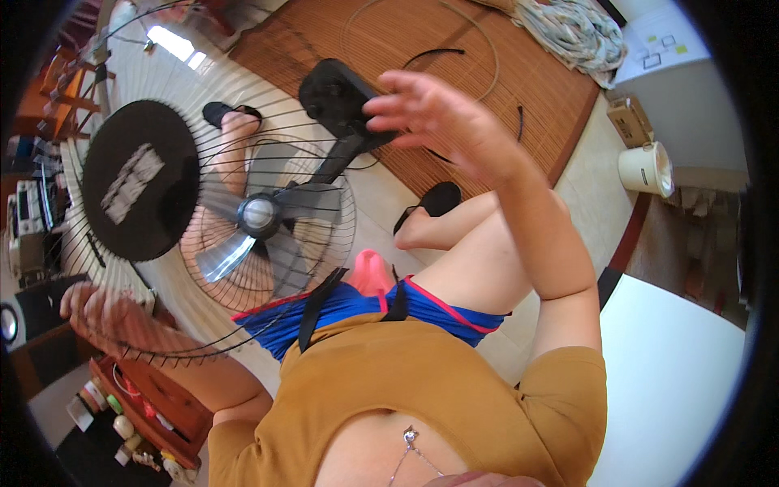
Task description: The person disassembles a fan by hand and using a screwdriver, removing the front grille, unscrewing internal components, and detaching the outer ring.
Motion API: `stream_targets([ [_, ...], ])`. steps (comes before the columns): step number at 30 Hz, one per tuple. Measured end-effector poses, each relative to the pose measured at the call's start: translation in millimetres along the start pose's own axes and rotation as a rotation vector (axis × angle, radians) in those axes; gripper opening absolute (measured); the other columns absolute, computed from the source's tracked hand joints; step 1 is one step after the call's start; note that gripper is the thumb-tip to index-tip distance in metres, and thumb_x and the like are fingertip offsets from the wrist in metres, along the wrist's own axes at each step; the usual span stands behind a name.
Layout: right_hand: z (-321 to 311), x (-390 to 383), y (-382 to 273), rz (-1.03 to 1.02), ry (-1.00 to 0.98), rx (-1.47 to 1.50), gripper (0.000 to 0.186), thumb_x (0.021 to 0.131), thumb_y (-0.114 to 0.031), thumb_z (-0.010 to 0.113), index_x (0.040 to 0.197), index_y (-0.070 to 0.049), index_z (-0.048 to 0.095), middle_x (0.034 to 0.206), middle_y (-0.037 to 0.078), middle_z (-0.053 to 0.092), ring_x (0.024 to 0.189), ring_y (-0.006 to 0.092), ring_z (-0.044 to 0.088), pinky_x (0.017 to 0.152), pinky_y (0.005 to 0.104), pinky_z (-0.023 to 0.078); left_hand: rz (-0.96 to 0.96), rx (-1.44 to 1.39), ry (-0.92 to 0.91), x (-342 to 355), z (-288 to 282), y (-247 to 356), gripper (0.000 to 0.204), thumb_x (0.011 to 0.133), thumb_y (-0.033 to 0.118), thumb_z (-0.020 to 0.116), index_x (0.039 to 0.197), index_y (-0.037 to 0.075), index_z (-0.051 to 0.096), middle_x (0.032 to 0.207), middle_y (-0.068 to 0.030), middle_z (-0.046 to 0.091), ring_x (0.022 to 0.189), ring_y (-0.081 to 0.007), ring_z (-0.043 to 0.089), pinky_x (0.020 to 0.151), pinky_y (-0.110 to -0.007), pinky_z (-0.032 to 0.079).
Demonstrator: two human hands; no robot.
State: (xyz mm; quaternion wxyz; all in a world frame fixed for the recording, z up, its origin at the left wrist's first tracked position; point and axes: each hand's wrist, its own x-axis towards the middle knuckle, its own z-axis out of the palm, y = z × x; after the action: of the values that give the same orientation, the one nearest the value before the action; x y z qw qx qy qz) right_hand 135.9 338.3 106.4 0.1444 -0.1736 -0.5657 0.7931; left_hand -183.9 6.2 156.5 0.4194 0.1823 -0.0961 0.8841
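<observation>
Sitting with knees apart, the person has a fan point(258, 215) in front of them, a little left of the middle, its blades tilted up to face the head. A big round wire guard point(166, 223) with a solid black middle leans across the left side, a pale sticker point(132, 183) on that black part (whether the guard is joined to the fan, I cannot tell). The left hand point(105, 321) is at the guard's lower left edge, fingers bent, with wires crossing over it; how firmly it grips cannot be told. The right hand point(430, 114) is well apart from the left, raised with fingers loosely spread and somewhat blurred. Its fingertips overlap the black housing point(329, 89) beyond the blades, though touch is unclear.

Beyond the fan lies a brown woven mat point(519, 138), with a black cord point(436, 54) on it and a patterned cloth point(572, 36) near its far right corner. A white bucket point(647, 170) stands beside a small cardboard box point(629, 120) on the right, nearer than which a white tabletop point(673, 381) shows. Black slippers point(441, 199) are on both feet. At lower left is a reddish wooden drawer point(182, 410).
</observation>
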Motion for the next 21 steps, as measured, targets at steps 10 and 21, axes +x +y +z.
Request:
stream_targets([
  [10,39.6,47.2,97.8,0.294,0.418,0.287,0.039,0.089,-0.038,0.056,0.117,-0.011,0.052,0.067,-0.004,0.047,0.052,0.0061,0.04,0.045,0.0201,0.031,-0.161,0.816,0.61,-50.2,-36.6,-44.9,0.036,0.096,0.017,0.042,0.125,-0.005,0.042,0.075,-0.0019,0.042,0.055,-0.008,0.04,0.047,-0.02,0.041],
  [21,49.7,56.0,208.2,0.335,0.539,-0.184,0.037,0.086,-0.034,0.062,0.106,-0.003,0.064,0.084,-0.004,0.058,0.071,0.0035,0.045,0.062,0.0193,0.036,-0.43,1.807,0.983,-113.5,-79.9,-15.7,0.041,0.092,0.019,0.055,0.123,-0.006,0.048,0.07,-0.0016,0.055,0.059,-0.0068,0.05,0.048,-0.02,0.04],
])
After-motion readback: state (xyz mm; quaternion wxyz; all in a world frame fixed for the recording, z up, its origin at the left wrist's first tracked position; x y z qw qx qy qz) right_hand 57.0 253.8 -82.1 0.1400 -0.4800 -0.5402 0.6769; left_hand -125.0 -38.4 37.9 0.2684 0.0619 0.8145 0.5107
